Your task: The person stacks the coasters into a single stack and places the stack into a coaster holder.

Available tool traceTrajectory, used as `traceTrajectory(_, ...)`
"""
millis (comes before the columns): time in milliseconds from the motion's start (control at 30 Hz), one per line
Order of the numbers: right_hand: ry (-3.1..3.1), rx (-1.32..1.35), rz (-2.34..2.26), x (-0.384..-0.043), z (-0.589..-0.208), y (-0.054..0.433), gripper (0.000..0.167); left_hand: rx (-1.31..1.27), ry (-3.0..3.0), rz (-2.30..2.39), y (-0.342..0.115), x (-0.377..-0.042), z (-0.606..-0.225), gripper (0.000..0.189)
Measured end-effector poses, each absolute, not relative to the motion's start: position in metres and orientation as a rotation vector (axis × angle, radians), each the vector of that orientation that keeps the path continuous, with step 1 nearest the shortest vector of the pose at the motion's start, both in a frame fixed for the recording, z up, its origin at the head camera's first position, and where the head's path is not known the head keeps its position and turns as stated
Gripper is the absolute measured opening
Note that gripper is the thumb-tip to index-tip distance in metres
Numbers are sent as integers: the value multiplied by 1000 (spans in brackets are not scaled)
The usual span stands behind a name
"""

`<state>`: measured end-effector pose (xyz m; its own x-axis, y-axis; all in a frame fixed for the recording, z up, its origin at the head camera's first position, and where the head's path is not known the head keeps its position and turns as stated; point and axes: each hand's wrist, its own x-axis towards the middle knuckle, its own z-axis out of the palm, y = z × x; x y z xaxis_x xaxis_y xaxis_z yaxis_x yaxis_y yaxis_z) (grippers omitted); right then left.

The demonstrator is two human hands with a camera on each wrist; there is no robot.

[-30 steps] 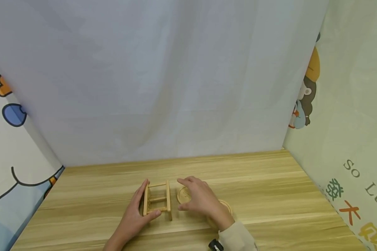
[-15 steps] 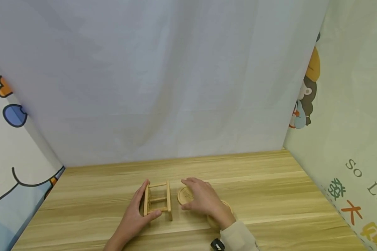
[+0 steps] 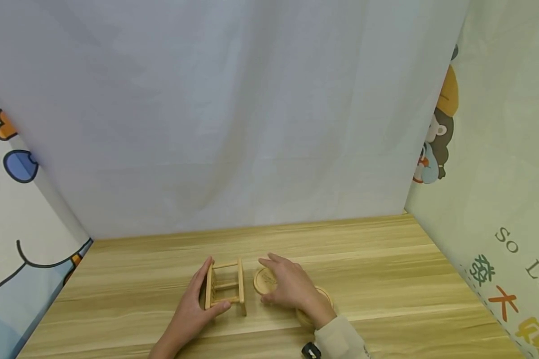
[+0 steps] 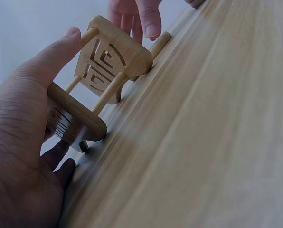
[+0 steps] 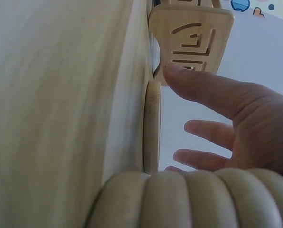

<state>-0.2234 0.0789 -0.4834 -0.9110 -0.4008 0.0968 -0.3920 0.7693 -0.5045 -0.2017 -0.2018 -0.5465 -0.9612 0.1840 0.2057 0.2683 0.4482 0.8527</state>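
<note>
My left hand (image 3: 192, 305) holds a small wooden coaster rack (image 3: 241, 284), its thumb along the near side and its fingers round the far left side. The rack stands on the table; the left wrist view shows its carved end panels (image 4: 108, 57) joined by round rods. Just right of it, a round wooden coaster (image 3: 263, 281) lies flat. Over that coaster my right hand (image 3: 291, 284) hovers with thumb and fingers spread, gripping nothing. Under the right wrist sits a stack of several round coasters (image 5: 170, 204), partly hidden in the head view.
The wood-grain table (image 3: 386, 279) reaches back to a pale hanging cloth (image 3: 251, 124). Printed cloths hang at the left (image 3: 27, 214) and right (image 3: 489, 164). A black device (image 3: 311, 350) shows by the right sleeve (image 3: 341, 339).
My right hand has shifted slightly to the right, uncovering more of the single coaster, and has hardly moved in the last half second. The left hand and the rack stay in place.
</note>
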Motion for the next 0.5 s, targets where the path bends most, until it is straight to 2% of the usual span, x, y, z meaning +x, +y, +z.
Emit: traceTrajectory(500, 2912, -665, -750, -220, -485, 80, 89, -405, -2606, -1558, -200, -201, -544, 113)
